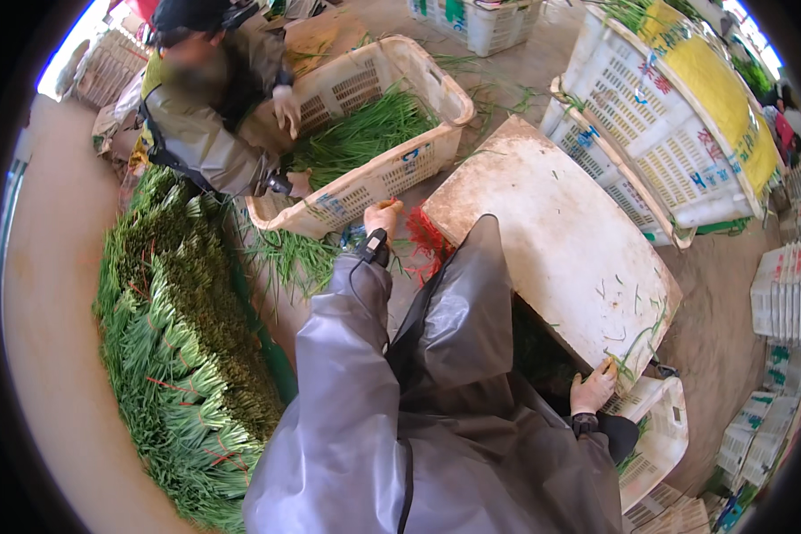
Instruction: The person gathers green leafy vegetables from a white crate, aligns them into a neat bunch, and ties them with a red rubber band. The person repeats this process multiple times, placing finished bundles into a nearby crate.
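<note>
My left hand (383,217) is beside the near wall of a white plastic crate, its fingers bent and a bit of red at the fingertips; what it grips is too small to tell. Red ties (428,241) hang in a bunch just right of it, at the corner of a worn white board (547,200). My right hand (594,387) lies at the board's near right edge, fingertips by some green leaf scraps (619,366); whether it holds any is unclear. Loose green stalks (374,133) lie inside the crate (380,175).
A co-worker (207,120) leans over the crate, hands at its left end. Bundled green stalks (187,374) with red ties are piled at left. Stacked white crates (641,113) stand upper right, and another crate (661,434) is beside my right arm. Loose stalks (294,260) litter the floor.
</note>
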Action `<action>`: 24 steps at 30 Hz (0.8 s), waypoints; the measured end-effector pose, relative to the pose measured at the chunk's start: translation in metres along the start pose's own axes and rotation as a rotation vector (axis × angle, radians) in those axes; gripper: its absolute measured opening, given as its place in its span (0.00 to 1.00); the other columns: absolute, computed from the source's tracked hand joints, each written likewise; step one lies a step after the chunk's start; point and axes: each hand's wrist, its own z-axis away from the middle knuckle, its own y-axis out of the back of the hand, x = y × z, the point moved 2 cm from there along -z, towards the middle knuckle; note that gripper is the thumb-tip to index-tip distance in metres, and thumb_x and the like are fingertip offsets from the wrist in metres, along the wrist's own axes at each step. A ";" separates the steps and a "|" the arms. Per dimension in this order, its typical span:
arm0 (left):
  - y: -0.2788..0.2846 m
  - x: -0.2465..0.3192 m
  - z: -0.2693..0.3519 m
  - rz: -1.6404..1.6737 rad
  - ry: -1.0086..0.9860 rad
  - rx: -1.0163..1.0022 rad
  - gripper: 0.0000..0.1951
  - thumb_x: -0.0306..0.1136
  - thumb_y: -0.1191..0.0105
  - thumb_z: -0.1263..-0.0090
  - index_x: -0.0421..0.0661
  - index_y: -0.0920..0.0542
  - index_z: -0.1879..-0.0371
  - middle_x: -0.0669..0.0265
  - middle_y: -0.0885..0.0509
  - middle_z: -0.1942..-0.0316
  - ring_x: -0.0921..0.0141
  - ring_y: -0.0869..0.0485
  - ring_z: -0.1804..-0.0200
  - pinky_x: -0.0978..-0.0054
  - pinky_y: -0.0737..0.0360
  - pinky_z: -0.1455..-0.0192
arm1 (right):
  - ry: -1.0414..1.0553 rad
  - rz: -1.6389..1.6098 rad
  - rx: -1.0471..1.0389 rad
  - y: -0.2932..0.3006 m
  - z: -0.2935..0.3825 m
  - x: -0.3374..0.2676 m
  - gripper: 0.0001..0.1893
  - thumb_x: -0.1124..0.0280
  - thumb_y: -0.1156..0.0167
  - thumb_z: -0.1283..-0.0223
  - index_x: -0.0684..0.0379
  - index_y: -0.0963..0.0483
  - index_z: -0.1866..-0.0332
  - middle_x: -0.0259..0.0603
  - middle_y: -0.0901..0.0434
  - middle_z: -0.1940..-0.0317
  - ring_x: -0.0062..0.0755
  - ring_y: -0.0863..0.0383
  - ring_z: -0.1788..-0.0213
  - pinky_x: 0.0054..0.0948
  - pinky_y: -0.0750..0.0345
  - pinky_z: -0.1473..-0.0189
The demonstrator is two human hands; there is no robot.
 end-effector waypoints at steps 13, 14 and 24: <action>-0.092 0.293 0.209 1.212 0.073 -1.171 0.11 0.43 0.39 0.14 0.49 0.16 0.48 0.71 0.16 0.61 0.71 0.22 0.60 0.65 0.24 0.45 | -0.100 0.042 -0.068 0.022 -0.003 -0.007 0.50 0.50 0.21 0.45 0.63 0.33 0.20 0.51 0.29 0.24 0.54 0.30 0.22 0.49 0.28 0.25; -0.113 0.286 0.231 1.181 0.093 -1.209 0.10 0.43 0.40 0.14 0.50 0.16 0.49 0.71 0.17 0.60 0.70 0.23 0.61 0.65 0.24 0.46 | -0.109 0.017 -0.046 0.024 -0.002 -0.007 0.50 0.50 0.21 0.45 0.64 0.33 0.21 0.51 0.30 0.24 0.55 0.31 0.22 0.49 0.29 0.24; -0.243 0.059 0.226 0.384 0.513 -1.159 0.09 0.47 0.41 0.15 0.56 0.17 0.53 0.71 0.12 0.53 0.70 0.18 0.60 0.69 0.20 0.55 | -0.153 -0.187 0.059 0.023 0.007 -0.002 0.41 0.60 0.32 0.42 0.63 0.31 0.22 0.54 0.28 0.26 0.59 0.34 0.21 0.53 0.35 0.21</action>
